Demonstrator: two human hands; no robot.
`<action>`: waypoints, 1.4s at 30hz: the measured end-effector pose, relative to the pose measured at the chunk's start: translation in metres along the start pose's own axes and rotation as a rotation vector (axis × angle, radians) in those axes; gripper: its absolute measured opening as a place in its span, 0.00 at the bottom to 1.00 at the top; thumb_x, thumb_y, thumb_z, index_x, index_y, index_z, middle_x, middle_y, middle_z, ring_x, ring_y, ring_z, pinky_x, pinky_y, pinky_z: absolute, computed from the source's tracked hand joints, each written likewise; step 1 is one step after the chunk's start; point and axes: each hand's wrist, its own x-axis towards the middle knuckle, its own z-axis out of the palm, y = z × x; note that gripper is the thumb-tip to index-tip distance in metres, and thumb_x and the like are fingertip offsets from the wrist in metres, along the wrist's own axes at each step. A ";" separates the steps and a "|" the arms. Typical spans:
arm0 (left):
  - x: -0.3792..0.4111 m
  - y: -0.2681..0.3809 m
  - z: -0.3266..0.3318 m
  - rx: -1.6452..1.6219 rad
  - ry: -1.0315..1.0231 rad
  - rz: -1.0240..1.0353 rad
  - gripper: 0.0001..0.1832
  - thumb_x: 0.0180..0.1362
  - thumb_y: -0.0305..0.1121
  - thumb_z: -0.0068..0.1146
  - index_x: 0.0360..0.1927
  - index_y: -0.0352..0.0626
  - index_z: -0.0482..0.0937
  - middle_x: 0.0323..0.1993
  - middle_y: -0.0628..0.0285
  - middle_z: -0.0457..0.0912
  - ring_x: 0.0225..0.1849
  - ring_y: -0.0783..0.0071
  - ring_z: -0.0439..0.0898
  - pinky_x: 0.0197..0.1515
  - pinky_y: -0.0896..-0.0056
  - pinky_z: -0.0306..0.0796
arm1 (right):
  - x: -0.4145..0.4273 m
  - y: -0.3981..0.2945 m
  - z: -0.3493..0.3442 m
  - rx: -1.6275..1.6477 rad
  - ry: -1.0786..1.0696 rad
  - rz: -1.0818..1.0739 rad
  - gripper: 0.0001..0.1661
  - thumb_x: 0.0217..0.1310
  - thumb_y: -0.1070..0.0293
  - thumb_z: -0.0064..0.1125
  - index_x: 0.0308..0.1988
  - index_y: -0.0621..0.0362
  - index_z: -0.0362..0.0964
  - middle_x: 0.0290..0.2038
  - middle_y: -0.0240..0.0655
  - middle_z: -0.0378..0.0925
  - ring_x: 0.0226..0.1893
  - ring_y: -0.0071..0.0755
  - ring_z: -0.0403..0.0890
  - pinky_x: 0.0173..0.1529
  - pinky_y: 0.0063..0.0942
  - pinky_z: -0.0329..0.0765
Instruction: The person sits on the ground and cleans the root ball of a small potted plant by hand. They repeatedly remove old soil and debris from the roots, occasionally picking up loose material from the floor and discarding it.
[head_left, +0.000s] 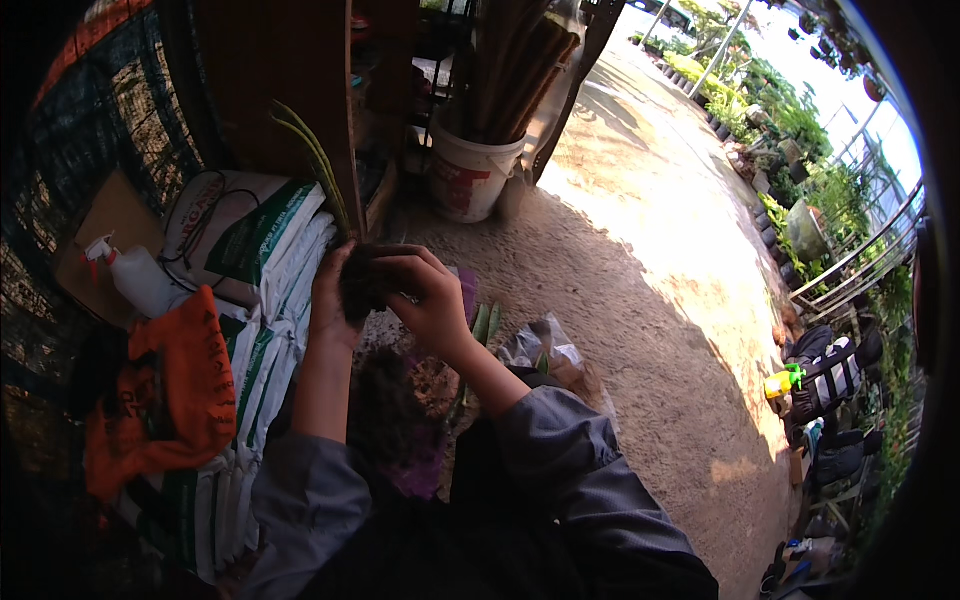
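Note:
A dark, fibrous root ball (362, 283) sits between my two hands above the ground. Long, narrow green leaves (319, 154) rise from its top and lean left past a wooden post. My left hand (327, 296) cups the ball from the left side. From the right, my right hand (429, 294) curls its fingers over the ball, thumb below. Underneath, a purple sheet (421, 476) carries a heap of dark fibre (379, 394) and a brown crumbly pile (435, 384). Cut green leaves (487, 322) lie just right of the sheet.
White-and-green sacks (259, 375) are stacked at left, with a spray bottle (142, 277) and an orange bag (180, 390) on them. Ahead stands a white bucket (476, 176) of brown rolls (529, 79). A clear plastic bag (551, 345) lies right, and a yellow sprayer (782, 382) farther off.

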 end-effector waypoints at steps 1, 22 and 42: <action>0.002 -0.002 -0.003 0.001 -0.028 -0.023 0.15 0.57 0.42 0.48 0.41 0.43 0.74 0.34 0.61 0.78 0.35 0.71 0.78 0.38 0.71 0.72 | 0.000 0.002 -0.004 -0.006 -0.022 -0.003 0.20 0.42 0.86 0.55 0.41 0.65 0.71 0.43 0.37 0.72 0.44 0.31 0.77 0.45 0.23 0.75; 0.018 -0.020 -0.015 0.060 -0.024 -0.132 0.14 0.60 0.41 0.43 0.41 0.44 0.75 0.36 0.64 0.78 0.37 0.72 0.77 0.39 0.72 0.71 | 0.000 0.022 -0.021 -0.539 -0.090 -0.141 0.15 0.35 0.75 0.63 0.32 0.55 0.74 0.34 0.32 0.74 0.38 0.37 0.74 0.41 0.30 0.70; 0.005 0.002 -0.022 0.026 -0.033 -0.029 0.11 0.58 0.39 0.47 0.36 0.43 0.75 0.30 0.62 0.78 0.34 0.71 0.77 0.34 0.73 0.71 | -0.007 0.010 -0.006 -0.581 -0.213 -0.271 0.20 0.45 0.64 0.61 0.43 0.48 0.75 0.48 0.35 0.69 0.51 0.40 0.66 0.52 0.37 0.59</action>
